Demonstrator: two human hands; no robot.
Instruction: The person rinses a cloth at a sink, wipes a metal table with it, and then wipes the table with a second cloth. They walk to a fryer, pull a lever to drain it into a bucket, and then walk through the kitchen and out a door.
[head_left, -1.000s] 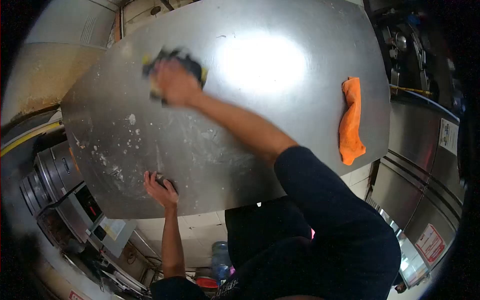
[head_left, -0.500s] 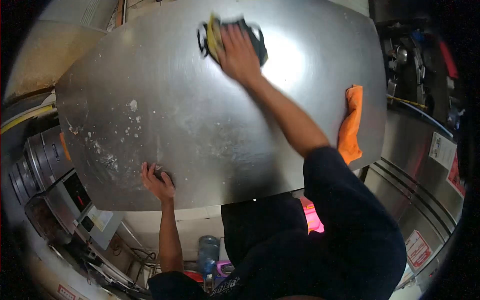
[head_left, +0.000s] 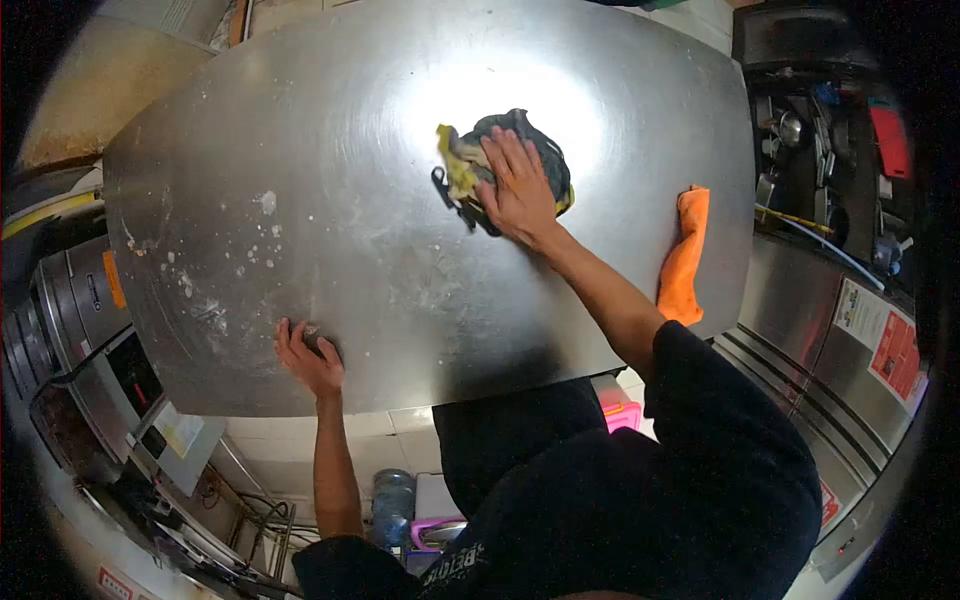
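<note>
My right hand [head_left: 520,195] presses with outstretched fingers on a bunched dark cloth [head_left: 548,150] with yellow-green parts and black loops or straps at its left side. The cloth lies on a broad stainless steel table [head_left: 380,130], right of its middle. Near the front left edge, my left hand [head_left: 312,365] rests on the steel, fingers stretched and thumb apart. A dark patch shows between its thumb and fingers. White, flour-like specks and smears [head_left: 265,203] mark the tabletop beyond that hand.
An orange cloth [head_left: 685,255] lies folded lengthwise near the table's right end. Stoves or metal utensils [head_left: 790,130] stand beyond that end. Equipment with a dark panel [head_left: 135,375] is at the left. A blue water jug [head_left: 392,505] stands on the floor below.
My right hand has moved the dark cloth toward me and to the right across the steel. My left hand stays at almost the same place on the table.
</note>
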